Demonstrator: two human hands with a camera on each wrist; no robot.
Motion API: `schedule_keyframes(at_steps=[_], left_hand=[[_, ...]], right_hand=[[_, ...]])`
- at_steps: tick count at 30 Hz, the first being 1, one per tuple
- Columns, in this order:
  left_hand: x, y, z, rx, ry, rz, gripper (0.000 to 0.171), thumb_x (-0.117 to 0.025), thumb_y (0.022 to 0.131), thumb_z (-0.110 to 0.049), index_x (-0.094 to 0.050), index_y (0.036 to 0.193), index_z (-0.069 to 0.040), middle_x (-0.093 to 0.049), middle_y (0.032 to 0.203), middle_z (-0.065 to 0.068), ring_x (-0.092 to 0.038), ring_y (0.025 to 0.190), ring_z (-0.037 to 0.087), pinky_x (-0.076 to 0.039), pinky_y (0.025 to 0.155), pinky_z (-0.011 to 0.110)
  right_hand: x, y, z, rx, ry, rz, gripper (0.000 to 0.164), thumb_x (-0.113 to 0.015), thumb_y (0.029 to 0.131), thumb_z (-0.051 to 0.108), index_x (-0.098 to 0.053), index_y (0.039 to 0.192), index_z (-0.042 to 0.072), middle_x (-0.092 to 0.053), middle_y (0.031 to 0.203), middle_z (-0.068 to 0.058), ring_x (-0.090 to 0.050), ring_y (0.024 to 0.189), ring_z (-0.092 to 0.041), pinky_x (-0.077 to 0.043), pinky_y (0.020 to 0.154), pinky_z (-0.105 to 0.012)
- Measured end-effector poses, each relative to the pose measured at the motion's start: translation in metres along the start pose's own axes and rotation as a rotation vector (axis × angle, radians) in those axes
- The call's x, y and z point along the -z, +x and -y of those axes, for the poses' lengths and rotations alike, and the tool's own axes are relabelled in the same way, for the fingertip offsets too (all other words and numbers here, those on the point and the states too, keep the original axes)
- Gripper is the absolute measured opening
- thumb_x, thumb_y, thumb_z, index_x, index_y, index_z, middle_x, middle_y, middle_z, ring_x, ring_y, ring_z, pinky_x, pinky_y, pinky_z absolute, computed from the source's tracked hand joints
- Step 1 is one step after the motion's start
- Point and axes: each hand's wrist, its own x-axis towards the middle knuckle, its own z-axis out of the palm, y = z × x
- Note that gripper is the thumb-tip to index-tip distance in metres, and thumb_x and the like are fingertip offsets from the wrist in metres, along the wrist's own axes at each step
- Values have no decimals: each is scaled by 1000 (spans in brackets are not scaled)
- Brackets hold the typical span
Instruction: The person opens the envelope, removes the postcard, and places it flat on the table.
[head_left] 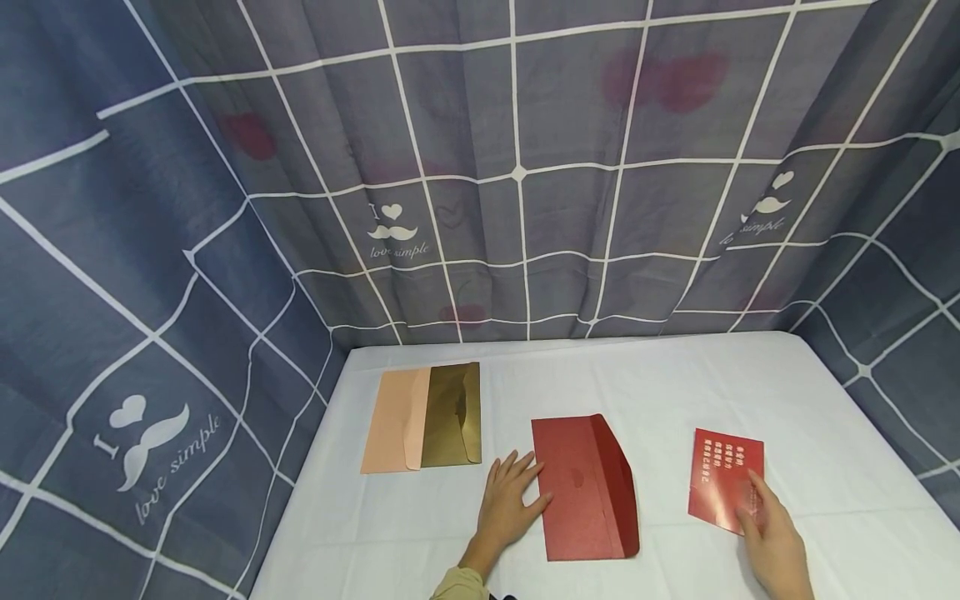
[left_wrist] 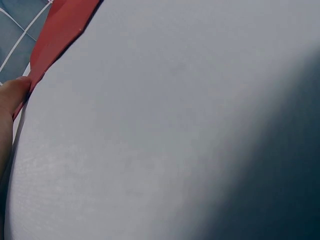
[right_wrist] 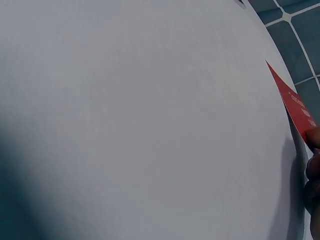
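A red envelope lies near the middle of the table, its darker flap unfolded to the right. My left hand rests at the envelope's left edge, fingers extended and thumb touching the paper; in the left wrist view the thumb meets the red envelope. To the right, my right hand pinches a red card printed with pale Chinese characters by its lower right corner. In the right wrist view the card is tilted off the table, with curled fingers at its near end.
A peach envelope and a gold envelope lie side by side, overlapping, at the table's back left. White cloth covers the table. A blue-grey checked curtain with white lines hangs behind and at both sides.
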Motion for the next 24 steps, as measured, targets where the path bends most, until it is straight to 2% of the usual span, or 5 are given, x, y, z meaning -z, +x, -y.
schedule_keyframes(at_steps=[3, 8, 12, 19, 24], left_hand=[[0, 0, 0, -6, 4, -5, 50, -61, 88, -49, -61, 129, -21, -52, 137, -2, -40, 131, 25, -27, 108, 50], [0, -1, 0, -7, 8, -10, 49, -61, 88, -48, -61, 129, -21, -52, 137, -2, -40, 131, 25, -27, 108, 50], [0, -1, 0, -6, 3, -9, 50, -62, 88, -48, -61, 129, -21, -52, 137, -2, -40, 131, 25, -27, 108, 50], [1, -1, -1, 3, 7, 8, 50, -59, 89, -50, -61, 129, -21, -52, 137, -3, -39, 132, 24, -26, 108, 50], [3, -1, -2, 8, 5, 15, 50, -59, 89, -50, -61, 129, -21, -52, 138, -2, -38, 132, 24, -26, 108, 50]], right_hand=[[3, 2, -4, -98, -7, -1, 75, -59, 91, 2, -15, 151, 4, -37, 134, -38, -48, 107, -51, -42, 81, -61], [7, 6, -8, -233, 12, 1, 82, -61, 91, 4, -8, 153, 8, -34, 140, -33, -49, 105, -49, -44, 79, -58], [11, 6, -10, -269, 11, -16, 79, -60, 91, 3, -9, 152, 5, -35, 138, -34, -47, 105, -51, -43, 78, -58], [17, 8, -16, -314, 13, -21, 78, -58, 91, 0, -10, 152, 4, -31, 136, -37, -29, 124, -53, -28, 99, -66], [20, 9, -18, -296, 12, -44, 75, -56, 91, -2, -12, 151, 3, -29, 136, -36, -25, 129, -51, -23, 103, -65]])
